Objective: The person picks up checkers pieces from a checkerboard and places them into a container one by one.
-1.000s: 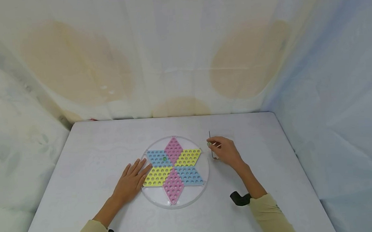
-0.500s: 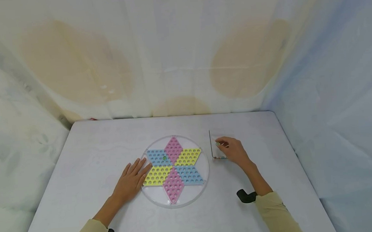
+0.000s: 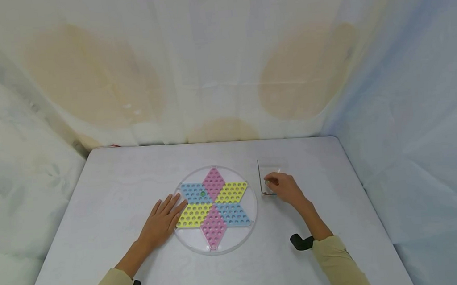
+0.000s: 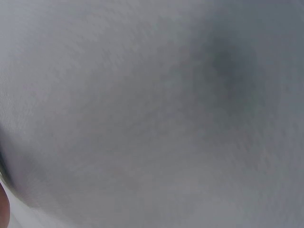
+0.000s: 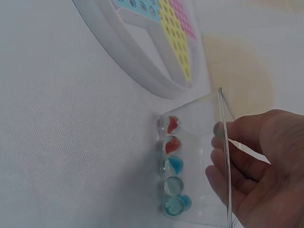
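Note:
My left hand [image 3: 160,224] lies with spread fingers at the left rim of a round Chinese checkers board [image 3: 236,242], fingertips on its edge. A star of pink, yellow and blue dimpled sections covers the board, and a green marble [image 3: 203,193] sits in the upper-left blue section. My right hand [image 3: 284,188] is at a clear plastic box [image 3: 268,164] to the right of the board, its fingers inside the opening. Between thumb and fingertips it pinches a dark greenish marble [image 5: 218,129], seen through the box wall. Several red, blue and clear marbles [image 5: 172,145] lie along the box bottom.
The white-covered table [image 3: 223,281] has its far edge before a pale curtain [image 3: 215,72] with tan spots. Curtains also hang at both sides. The left wrist view is mostly a blurred grey surface.
My right hand has moved rightward from the box's left edge to over its inside, then slightly back left and lower, still with the marble. My left hand has stayed still.

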Demonstrator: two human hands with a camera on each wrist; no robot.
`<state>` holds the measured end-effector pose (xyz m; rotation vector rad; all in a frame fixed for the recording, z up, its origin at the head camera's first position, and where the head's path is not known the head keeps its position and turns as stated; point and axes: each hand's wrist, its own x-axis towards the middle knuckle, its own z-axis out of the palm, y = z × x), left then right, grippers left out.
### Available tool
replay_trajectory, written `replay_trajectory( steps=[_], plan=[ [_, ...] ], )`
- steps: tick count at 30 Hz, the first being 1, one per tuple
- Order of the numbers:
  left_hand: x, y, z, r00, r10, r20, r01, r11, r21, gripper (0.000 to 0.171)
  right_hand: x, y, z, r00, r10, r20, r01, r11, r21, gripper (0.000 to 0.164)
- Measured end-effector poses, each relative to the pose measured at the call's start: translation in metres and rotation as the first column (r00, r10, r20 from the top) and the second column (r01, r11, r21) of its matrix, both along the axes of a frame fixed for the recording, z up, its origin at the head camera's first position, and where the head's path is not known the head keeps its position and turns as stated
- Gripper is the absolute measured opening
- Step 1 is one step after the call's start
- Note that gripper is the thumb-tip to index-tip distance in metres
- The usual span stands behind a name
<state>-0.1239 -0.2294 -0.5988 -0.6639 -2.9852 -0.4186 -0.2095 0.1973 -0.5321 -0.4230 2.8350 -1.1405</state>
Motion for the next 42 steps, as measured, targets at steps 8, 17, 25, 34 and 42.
replay_trajectory(
  steps=[8,17,25,34,42],
  plan=[
    [0.0005,0.0004,-0.0003,1.0,0.003,0.008,-0.003,1.0,-0.003,0.05,-0.0012,-0.0015,-0.0011,0.998,-0.007,0.069,0.005,1.0,0.024,0.021],
    [0.0008,0.0004,-0.0003,1.0,0.003,0.008,-0.003,1.0,0.005,0.05,-0.001,-0.0058,-0.0032,0.996,-0.004,0.093,0.001,0.999,0.033,0.019],
    [0.0009,0.0,-0.0002,1.0,0.005,0.01,-0.005,1.0,-0.007,0.051,-0.0011,-0.0072,-0.003,0.994,-0.003,0.106,-0.001,0.999,0.037,0.02],
    [0.0006,0.0004,0.0016,1.0,0.003,0.015,-0.003,1.0,0.0,0.051,-0.0013,-0.0073,-0.0018,0.995,0.0,0.101,-0.006,0.999,0.054,0.02],
    [0.0004,0.0003,0.0022,1.0,-0.005,-0.008,0.005,1.0,0.001,0.051,-0.0018,-0.0073,-0.001,0.994,0.001,0.112,-0.008,0.998,0.061,0.02]
  ],
)
